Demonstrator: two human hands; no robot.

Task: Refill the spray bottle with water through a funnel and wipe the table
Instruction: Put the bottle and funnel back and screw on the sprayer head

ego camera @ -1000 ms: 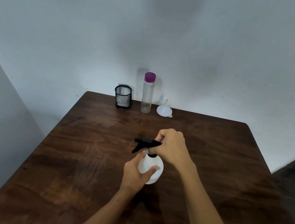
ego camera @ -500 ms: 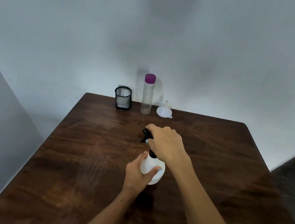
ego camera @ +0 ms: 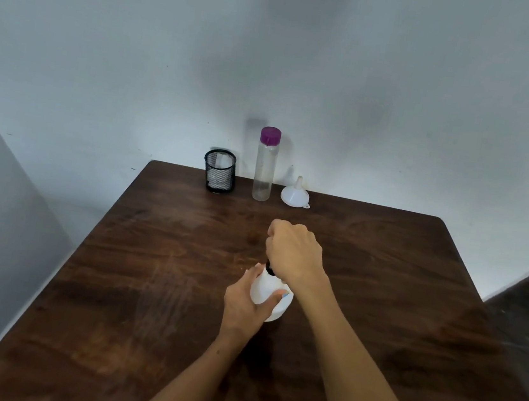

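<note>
A small round white spray bottle (ego camera: 266, 290) stands upright in the middle of the dark wooden table (ego camera: 146, 285). My left hand (ego camera: 245, 304) grips its body from the left side. My right hand (ego camera: 293, 252) is curled over the bottle's black spray head, which is almost wholly hidden under the fingers; only a black bit of the collar shows. At the back edge stand a tall clear water bottle with a purple cap (ego camera: 266, 164) and a white funnel (ego camera: 294, 193), which rests mouth down with its spout up.
A black mesh cup (ego camera: 219, 171) with something white inside stands at the back left, beside the water bottle. The table meets a pale wall behind. The table's edges drop off at left and right, with dark floor at the right.
The black spray head has turned under my right hand: its nozzle pointed left, then away, and now it is hidden. My left hand has kept its hold on the bottle's body.
</note>
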